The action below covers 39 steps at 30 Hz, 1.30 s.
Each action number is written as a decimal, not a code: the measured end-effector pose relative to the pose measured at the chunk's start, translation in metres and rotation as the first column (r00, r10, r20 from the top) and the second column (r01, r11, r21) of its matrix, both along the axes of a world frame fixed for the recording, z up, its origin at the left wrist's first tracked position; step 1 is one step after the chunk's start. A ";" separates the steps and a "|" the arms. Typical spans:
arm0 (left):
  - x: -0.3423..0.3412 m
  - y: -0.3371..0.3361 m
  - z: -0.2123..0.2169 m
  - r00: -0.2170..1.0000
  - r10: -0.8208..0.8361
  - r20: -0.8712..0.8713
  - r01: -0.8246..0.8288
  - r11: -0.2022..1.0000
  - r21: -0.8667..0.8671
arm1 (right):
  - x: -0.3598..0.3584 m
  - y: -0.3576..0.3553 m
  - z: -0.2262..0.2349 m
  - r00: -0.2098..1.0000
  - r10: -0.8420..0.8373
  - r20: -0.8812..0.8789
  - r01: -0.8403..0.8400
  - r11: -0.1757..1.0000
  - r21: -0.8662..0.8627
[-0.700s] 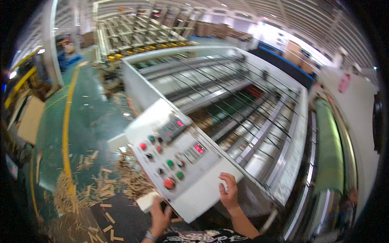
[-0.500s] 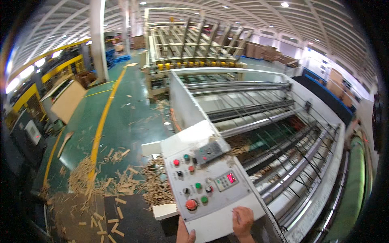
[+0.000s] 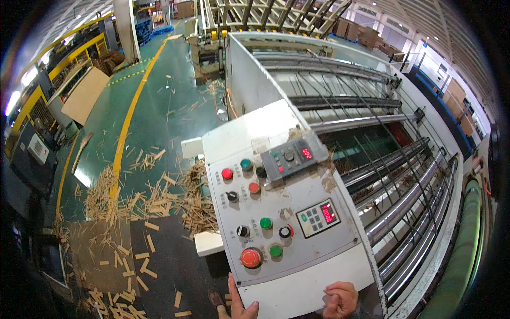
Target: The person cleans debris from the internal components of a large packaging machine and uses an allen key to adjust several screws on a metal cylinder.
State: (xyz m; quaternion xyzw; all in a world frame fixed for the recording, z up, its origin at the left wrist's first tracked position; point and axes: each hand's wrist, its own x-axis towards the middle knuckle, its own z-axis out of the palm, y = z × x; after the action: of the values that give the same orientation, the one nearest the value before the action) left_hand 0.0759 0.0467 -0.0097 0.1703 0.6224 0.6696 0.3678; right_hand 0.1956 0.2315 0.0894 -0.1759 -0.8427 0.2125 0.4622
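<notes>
A white control panel point(image 3: 308, 282) slopes up in front of me, with red, green and black buttons and knobs, a large red emergency stop button point(image 3: 251, 258), a small keypad with a red display point(image 3: 317, 217) and a grey controller box point(image 3: 289, 159). My left hand point(image 3: 240, 302) is at the panel's lower left corner, thumb and forefinger spread against its edge, holding nothing loose. Over the panel's lower right part is my right hand point(image 3: 340, 299), its fingers curled in with nothing visible in them. Neither hand touches a button.
Right of the panel runs a machine with long metal rollers point(image 3: 404, 212) and thin dark rods. A green roller point(image 3: 461, 244) lies at the far right. Cardboard scraps point(image 3: 101, 196) litter the green floor and a dark mat point(image 3: 164, 266) on the left. A shoe point(image 3: 215, 296) shows below.
My view has tilted down and come closer, so the panel looks larger. Both hands stay by its lower edge; the right is still curled. Both displays now read more clearly.
</notes>
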 end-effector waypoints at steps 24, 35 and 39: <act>-0.011 -0.005 0.020 0.984 -0.078 -0.163 0.040 0.974 -0.224 | 0.022 -0.021 -0.020 0.980 -0.145 0.134 0.160 0.981 -0.108; 0.018 -0.003 0.007 0.949 0.085 -0.303 -0.115 0.990 -0.081 | 0.023 -0.018 -0.007 0.988 -0.040 0.152 0.044 0.999 -0.025; 0.038 -0.018 0.027 0.862 0.063 -0.502 -0.124 0.988 -0.089 | 0.024 -0.019 -0.011 0.987 0.005 0.161 0.000 1.000 -0.030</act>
State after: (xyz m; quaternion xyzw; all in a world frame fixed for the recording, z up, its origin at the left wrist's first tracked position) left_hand 0.1143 0.0289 0.0176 0.2847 0.7420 0.5823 0.1714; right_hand 0.2197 0.2124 0.0788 -0.1985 -0.8741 0.2109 0.3899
